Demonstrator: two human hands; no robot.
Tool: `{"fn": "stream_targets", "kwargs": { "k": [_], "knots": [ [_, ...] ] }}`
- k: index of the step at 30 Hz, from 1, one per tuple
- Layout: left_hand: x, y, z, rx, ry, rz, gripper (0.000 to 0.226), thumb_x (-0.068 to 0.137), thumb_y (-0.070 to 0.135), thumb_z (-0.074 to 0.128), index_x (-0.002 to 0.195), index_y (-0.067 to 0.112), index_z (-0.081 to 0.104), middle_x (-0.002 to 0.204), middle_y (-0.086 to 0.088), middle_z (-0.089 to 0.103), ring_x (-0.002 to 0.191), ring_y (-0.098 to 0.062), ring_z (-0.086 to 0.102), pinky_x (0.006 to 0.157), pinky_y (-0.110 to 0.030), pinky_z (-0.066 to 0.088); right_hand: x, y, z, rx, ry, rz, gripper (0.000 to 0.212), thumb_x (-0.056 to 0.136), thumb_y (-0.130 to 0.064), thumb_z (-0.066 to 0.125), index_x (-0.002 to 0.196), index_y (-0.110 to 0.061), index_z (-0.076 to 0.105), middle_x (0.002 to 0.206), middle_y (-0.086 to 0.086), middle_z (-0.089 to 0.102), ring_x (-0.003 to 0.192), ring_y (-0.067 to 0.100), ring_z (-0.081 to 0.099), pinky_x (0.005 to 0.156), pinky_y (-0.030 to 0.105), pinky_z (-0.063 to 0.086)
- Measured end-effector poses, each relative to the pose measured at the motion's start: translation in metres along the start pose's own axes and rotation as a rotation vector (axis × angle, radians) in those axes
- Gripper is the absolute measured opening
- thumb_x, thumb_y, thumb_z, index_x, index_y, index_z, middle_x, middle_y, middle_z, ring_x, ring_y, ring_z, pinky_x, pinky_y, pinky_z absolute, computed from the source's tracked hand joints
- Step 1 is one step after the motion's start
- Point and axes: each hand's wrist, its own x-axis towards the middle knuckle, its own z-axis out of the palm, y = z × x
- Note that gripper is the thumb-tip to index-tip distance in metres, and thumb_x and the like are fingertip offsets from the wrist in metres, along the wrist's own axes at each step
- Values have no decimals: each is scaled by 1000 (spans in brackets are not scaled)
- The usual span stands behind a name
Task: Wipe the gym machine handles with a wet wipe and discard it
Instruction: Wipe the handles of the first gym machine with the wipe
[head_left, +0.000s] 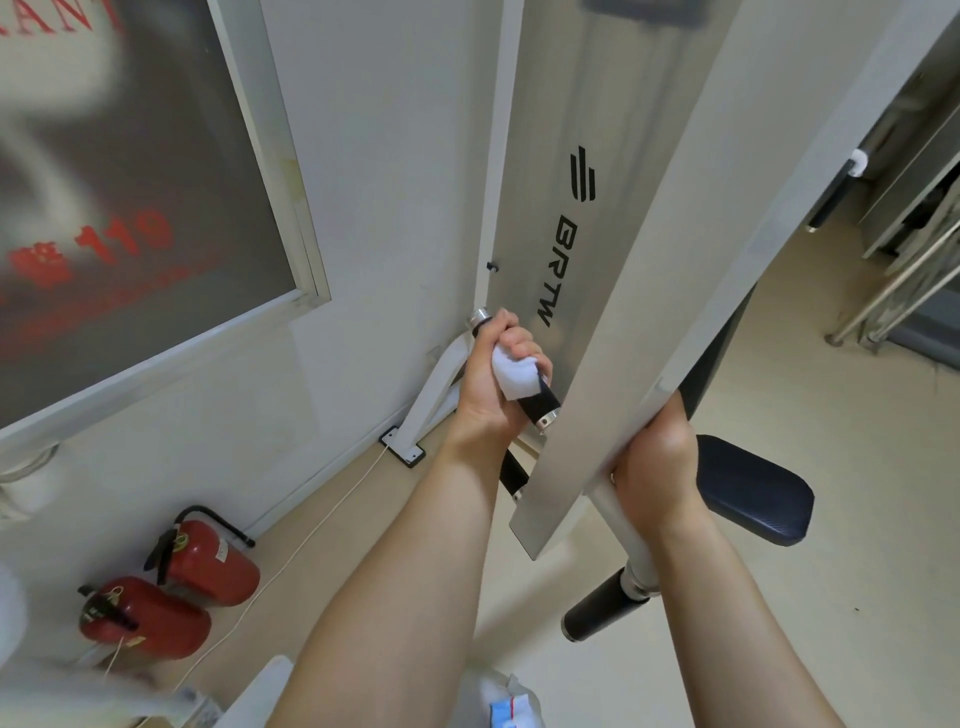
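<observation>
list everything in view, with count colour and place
machine arm: 1, silver, centre
bar: 1, silver, below the arm
handles: 4, black, chrome-ended, around the arm
wet wipe: 1, white, round upper handle
seat pad: 1, dark, right of bar
fire extinguishers: 2, red, floor, lower left
cord: 1, pale, along floor
glazed cabinet: 1, red lettering, upper left
left grip: 1, hand, holds wipe on handle
right grip: 1, hand, holds bar

Wipe around handle (left hand)
</observation>
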Motion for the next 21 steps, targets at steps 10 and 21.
{"fn": "stream_targets", "kwargs": {
  "k": [10,21],
  "knots": [
    [-17,-8,10,511,213,-23,38,89,21,72,54,19,56,53,2,57,45,-12,55,48,-18,44,10,-3,-1,14,124,158,26,69,-43,60,81,-21,57,84,13,53,81,26,53,74,40,42],
    [-17,-14,-5,452,57,-97,45,84,45,75,61,21,46,58,5,41,46,-12,44,45,-20,36,18,5,-3,44,63,128,41,78,-44,56,91,-6,65,92,17,70,97,38,64,87,47,52]
  ]
}}
